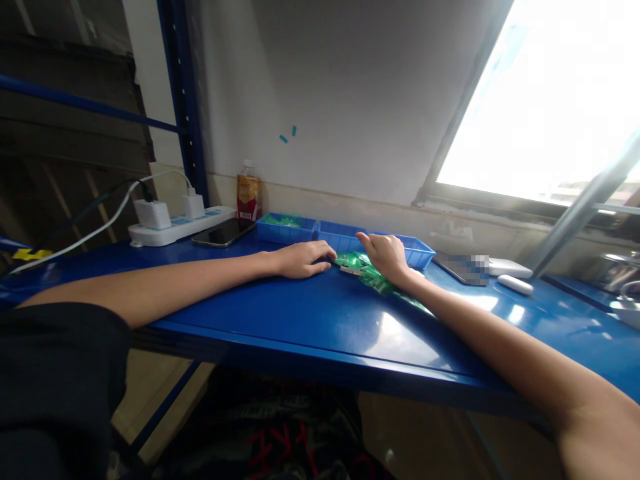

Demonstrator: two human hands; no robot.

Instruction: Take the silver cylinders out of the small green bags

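Note:
Both of my arms reach across a blue table (320, 320). My left hand (303, 259) rests palm down, its fingers curled, with the fingertips at the edge of a pile of small green packets (370, 273). My right hand (385, 257) lies on the same pile, fingers bent down over the packets, just in front of a blue tray (417, 250). A small pale piece (350, 269) lies between the two hands. What the fingers grip, if anything, is hidden.
A second blue tray (285, 230) holding green packets stands behind the left hand. At the back left are a phone (223, 233), a white power strip (175, 223) with chargers and a bottle (249, 193). White objects (513, 277) lie at the right under the window.

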